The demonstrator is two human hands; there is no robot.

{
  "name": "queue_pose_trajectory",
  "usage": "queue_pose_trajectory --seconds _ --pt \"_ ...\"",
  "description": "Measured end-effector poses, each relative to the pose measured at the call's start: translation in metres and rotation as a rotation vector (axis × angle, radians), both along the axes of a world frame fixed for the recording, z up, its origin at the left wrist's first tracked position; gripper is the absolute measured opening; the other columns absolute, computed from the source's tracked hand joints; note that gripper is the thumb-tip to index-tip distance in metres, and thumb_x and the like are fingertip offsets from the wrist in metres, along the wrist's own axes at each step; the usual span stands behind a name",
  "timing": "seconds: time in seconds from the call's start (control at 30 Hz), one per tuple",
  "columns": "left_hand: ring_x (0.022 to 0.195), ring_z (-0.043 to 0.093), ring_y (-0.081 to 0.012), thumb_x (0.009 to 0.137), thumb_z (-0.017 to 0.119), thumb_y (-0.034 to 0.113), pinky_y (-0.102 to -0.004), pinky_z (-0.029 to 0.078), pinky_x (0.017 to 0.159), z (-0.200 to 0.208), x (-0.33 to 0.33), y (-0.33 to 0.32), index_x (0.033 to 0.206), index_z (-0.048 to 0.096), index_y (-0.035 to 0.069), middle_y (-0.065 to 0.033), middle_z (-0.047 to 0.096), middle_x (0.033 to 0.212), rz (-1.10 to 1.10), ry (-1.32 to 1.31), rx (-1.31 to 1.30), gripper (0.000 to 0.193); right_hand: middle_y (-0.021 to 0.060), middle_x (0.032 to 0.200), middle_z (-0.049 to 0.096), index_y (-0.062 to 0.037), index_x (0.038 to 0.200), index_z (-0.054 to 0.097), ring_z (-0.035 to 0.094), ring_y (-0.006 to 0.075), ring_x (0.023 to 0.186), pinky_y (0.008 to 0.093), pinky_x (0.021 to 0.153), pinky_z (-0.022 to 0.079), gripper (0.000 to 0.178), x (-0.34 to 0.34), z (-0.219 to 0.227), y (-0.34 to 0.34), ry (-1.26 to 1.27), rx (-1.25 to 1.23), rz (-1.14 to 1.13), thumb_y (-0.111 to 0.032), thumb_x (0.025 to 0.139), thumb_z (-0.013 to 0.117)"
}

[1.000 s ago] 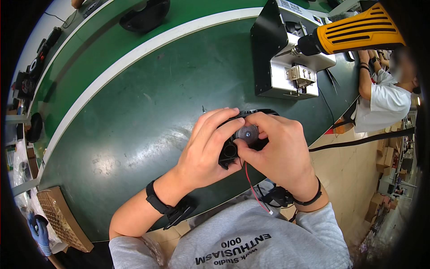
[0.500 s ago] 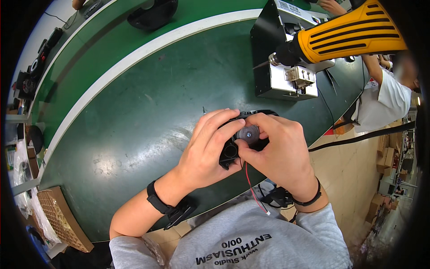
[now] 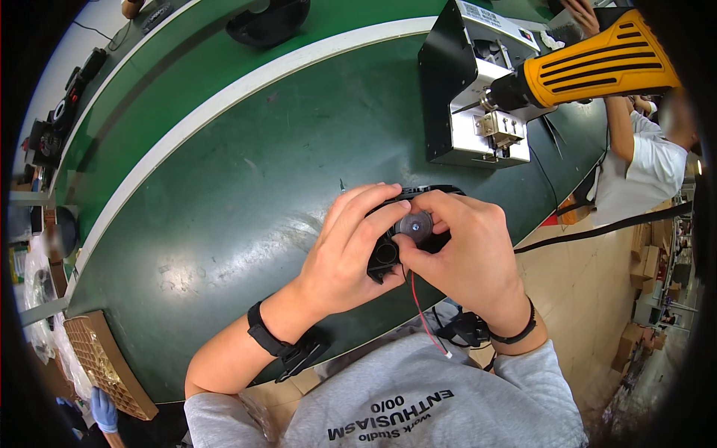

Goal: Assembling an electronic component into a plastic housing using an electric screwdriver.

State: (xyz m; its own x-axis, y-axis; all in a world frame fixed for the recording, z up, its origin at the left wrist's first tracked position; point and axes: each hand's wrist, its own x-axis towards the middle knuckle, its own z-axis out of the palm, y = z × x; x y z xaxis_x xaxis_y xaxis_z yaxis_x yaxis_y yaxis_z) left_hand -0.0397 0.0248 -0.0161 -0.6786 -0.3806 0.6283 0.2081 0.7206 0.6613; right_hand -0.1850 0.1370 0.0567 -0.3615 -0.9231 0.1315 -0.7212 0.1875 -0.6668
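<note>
My left hand (image 3: pixel 340 250) is wrapped round a black plastic housing (image 3: pixel 383 255) above the near part of the green table. A round grey speaker-like disc (image 3: pixel 415 226) with a small shiny centre lies within the housing. My right hand (image 3: pixel 474 250) pinches this disc between thumb and fingers, from the right side. Thin red and black wires (image 3: pixel 417 302) hang below my hands, and the red one runs down to a small white plug (image 3: pixel 448 355). Fingers cover much of the housing, so the fit of the disc inside it cannot be seen fully.
A yellow and black electric screwdriver (image 3: pixel 597 63) hangs over a black and silver machine (image 3: pixel 478 112) at the far right. Beyond the white strip lies a black curved shell (image 3: pixel 269 26). A brown divided tray (image 3: pixel 108 366) and a blue-gloved hand (image 3: pixel 103 409) are at left. Another person (image 3: pixel 642 164) sits right.
My hands stay almost in place on the disc and housing. The screwdriver has swung slightly right, and the far shell has shifted right. A blue-gloved hand has appeared at lower left.
</note>
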Motion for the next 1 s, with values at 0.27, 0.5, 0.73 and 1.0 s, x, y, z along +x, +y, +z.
queue_pose_trajectory --seconds 0.27,0.5,0.73,1.0 --pt "0.117 0.059 -0.0408 0.057 0.083 -0.002 -0.0479 0.052 0.097 0.000 0.001 0.000 0.130 0.058 0.003 -0.0192 0.057 0.134 0.006 -0.017 -0.003 0.078 0.0173 0.084 0.070 0.0016 0.100 0.068 0.070 0.0339 0.069 0.0412 0.063 0.058 0.029 0.000 -0.001 -0.001 0.006 0.006 0.008 -0.010 0.075 0.078" --pt "0.119 0.058 -0.0420 0.059 0.084 0.005 -0.0492 0.051 0.098 0.006 0.003 -0.002 0.110 0.069 0.007 -0.0203 0.056 0.135 -0.001 -0.115 -0.062 0.053 0.0174 0.087 0.072 0.0023 0.103 0.069 0.071 0.0322 0.070 0.0395 0.065 0.058 0.029 -0.003 0.008 0.004 -0.008 -0.031 0.042 -0.006 0.077 0.078" --pt "0.125 0.054 -0.0401 0.059 0.086 0.012 -0.0503 0.048 0.099 0.012 -0.001 0.002 0.104 0.070 0.010 -0.0155 0.059 0.137 0.030 -0.146 -0.114 0.048 0.0140 0.101 0.061 0.0018 0.092 0.062 0.057 0.0154 0.089 0.0265 0.075 0.043 0.009 -0.053 0.070 0.031 -0.212 -0.804 -0.171 -0.003 0.096 0.056" --pt "0.133 0.054 -0.0320 0.064 0.088 0.017 -0.0465 0.043 0.097 0.006 0.005 0.001 0.105 0.071 0.012 -0.0072 0.063 0.138 0.083 -0.200 -0.233 0.044 0.0101 0.105 0.068 0.0072 0.138 0.048 0.068 0.0160 0.094 0.0275 0.084 0.055 0.059 -0.035 0.101 -0.058 -0.403 -0.900 -0.209 -0.009 0.089 0.076"
